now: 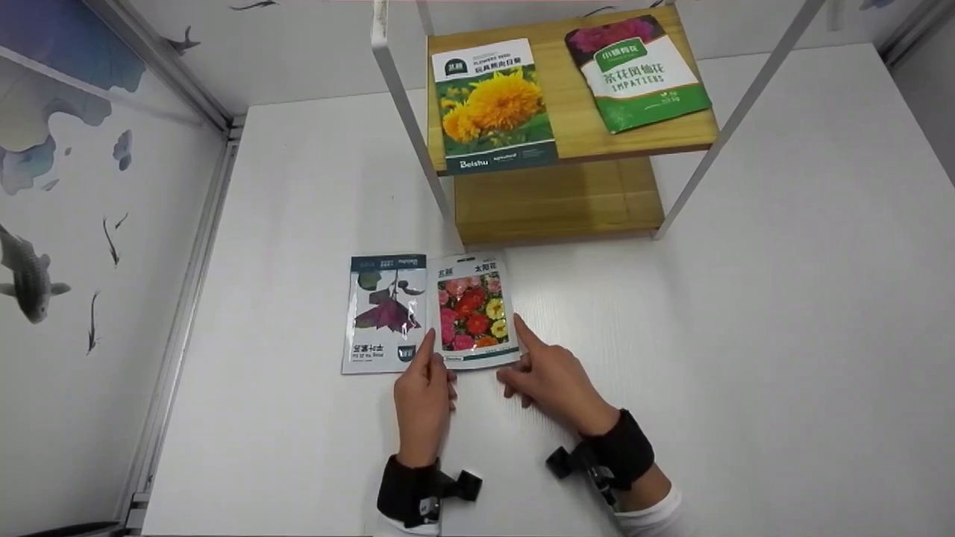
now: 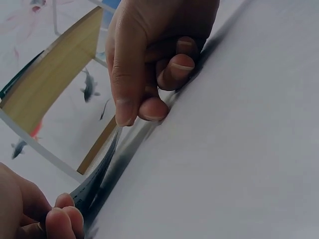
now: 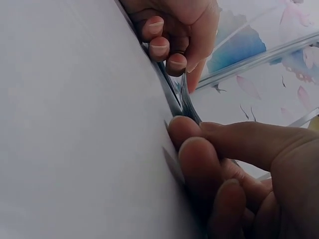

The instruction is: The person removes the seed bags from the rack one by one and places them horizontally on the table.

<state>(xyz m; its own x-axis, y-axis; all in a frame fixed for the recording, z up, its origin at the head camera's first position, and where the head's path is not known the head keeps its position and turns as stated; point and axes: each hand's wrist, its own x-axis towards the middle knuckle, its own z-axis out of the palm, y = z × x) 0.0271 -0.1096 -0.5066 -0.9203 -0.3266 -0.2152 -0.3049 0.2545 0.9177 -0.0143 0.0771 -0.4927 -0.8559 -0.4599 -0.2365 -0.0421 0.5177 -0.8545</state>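
Note:
A seed packet [image 1: 473,313] with pink, red and yellow flowers faces up on the white table, its near edge bowed slightly upward in the wrist views. My left hand [image 1: 424,403] pinches its lower left corner, the index finger lying along the left side. At the lower right corner, my right hand [image 1: 558,380] pinches the edge between thumb and fingers [image 3: 199,159]. Directly left, with its print upside down, lies a second seed packet [image 1: 384,313] showing purple leaves; its right edge meets the first packet.
Behind the packets stands a wooden shelf rack [image 1: 559,198] with pale metal posts. Its upper board carries a yellow-flower seed packet [image 1: 496,108] on the left and a green-and-white impatiens packet [image 1: 638,74] on the right. A patterned wall panel [image 1: 97,261] borders the table's left side.

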